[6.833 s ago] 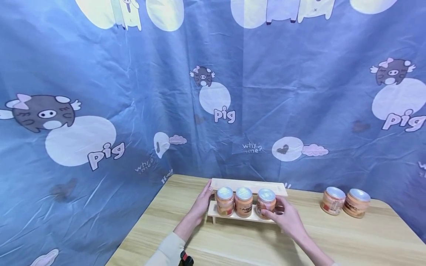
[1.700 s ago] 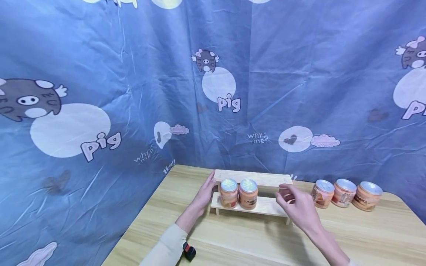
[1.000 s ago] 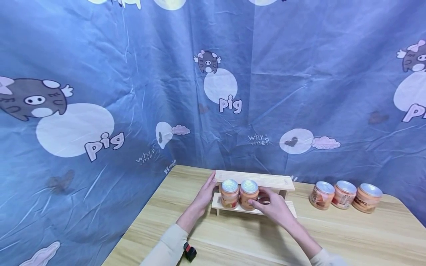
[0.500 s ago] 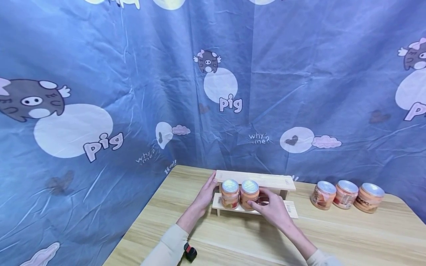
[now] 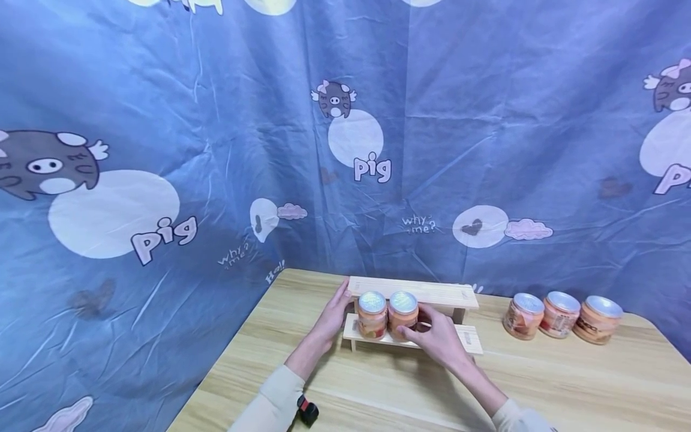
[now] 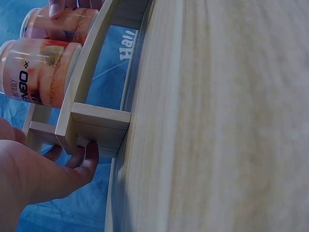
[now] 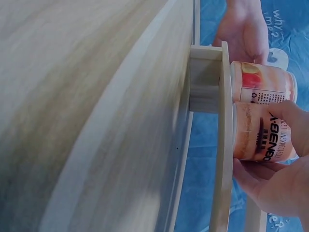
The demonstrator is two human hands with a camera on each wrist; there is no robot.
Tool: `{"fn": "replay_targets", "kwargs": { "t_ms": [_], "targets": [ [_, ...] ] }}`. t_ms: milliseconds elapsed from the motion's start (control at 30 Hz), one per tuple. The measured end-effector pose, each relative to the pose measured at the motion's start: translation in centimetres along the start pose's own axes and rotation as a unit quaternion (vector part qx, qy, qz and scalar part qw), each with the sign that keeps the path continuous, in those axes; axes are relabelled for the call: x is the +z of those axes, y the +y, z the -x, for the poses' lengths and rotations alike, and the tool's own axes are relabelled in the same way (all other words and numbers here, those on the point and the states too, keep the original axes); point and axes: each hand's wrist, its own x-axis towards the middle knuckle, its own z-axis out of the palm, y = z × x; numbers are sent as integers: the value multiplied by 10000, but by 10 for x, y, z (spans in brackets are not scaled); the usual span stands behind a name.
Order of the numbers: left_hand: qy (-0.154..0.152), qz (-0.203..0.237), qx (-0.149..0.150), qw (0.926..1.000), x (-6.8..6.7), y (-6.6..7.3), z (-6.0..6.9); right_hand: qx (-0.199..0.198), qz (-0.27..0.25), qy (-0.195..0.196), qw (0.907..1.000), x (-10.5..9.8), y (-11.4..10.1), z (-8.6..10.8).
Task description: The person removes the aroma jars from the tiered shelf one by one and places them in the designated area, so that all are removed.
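A two-step wooden rack (image 5: 432, 293) stands on the table, with two canned-fruit jars side by side on its lower step. My right hand (image 5: 439, 340) grips the right jar (image 5: 402, 320), thumb in front and fingers behind; the right wrist view shows this jar (image 7: 258, 133) upright with its base at or close to the step. The left jar (image 5: 371, 323) stands next to it, untouched. My left hand (image 5: 328, 323) holds the rack's left end; in the left wrist view its fingers (image 6: 89, 162) bend against the end leg.
Three more jars stand in a row on the table at the right: a near one (image 5: 523, 318), a middle one (image 5: 559, 316) and a far one (image 5: 598, 322). Blue patterned cloth (image 5: 426, 150) hangs behind and left of the wooden table (image 5: 388, 390).
A third jar went from the rack's right side to the row on the table. My right hand then came back left and took hold of the second jar. My left hand stayed put.
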Motion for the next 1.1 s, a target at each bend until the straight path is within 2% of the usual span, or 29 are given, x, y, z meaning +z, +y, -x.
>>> {"fn": "replay_targets", "kwargs": {
  "t_ms": [267, 600, 867, 1100],
  "targets": [
    [-3, -51, -3, 10000, 1, -1, -1, 23, 43, 149, 9999, 0, 0, 3],
    [83, -156, 27, 9998, -1, -2, 0, 111, 230, 232, 9994, -14, -9, 5],
    [-76, -88, 27, 9999, -1, -3, 3, 176, 797, 346, 9961, -40, -20, 17],
    [-203, -25, 113, 9997, 0, 2, 4, 282, 856, 455, 9949, -67, -24, 29]
  ]
}}
